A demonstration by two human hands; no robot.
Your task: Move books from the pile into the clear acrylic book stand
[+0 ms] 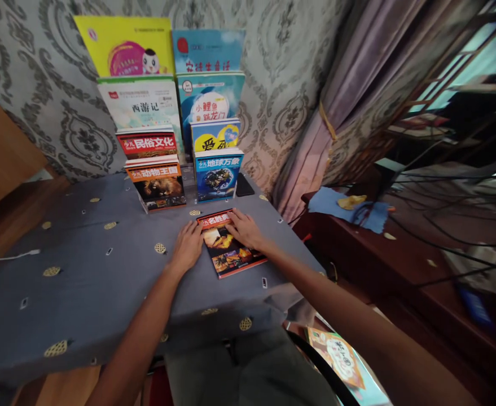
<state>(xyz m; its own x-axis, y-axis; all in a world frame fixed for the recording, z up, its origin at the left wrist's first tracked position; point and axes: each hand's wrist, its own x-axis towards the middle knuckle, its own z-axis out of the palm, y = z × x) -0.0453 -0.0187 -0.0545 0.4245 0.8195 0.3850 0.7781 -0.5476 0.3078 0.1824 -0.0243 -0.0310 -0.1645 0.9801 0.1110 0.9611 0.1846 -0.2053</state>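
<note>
A paperback book (231, 256) with a dark orange cover and white Chinese title lies flat on the cloth-covered table in front of me. My left hand (188, 246) rests at its upper left edge, fingers stretched forward, the tips touching or very near the cover's edge. Across the book's upper right part lies my right hand (246, 230), its fingers extended over the cover and hiding the end of the title. Neither hand grips anything. Just behind stand an orange-titled book (161, 189) with a lion and a blue book (217, 179) with a globe.
More books stand upright in two columns, including a white book (144, 104) and a yellow book (123, 42) at the back. A black phone (244, 185) lies beside them. A white cable (19, 255) is at left. Lower right, another book (343, 361) sits below table height.
</note>
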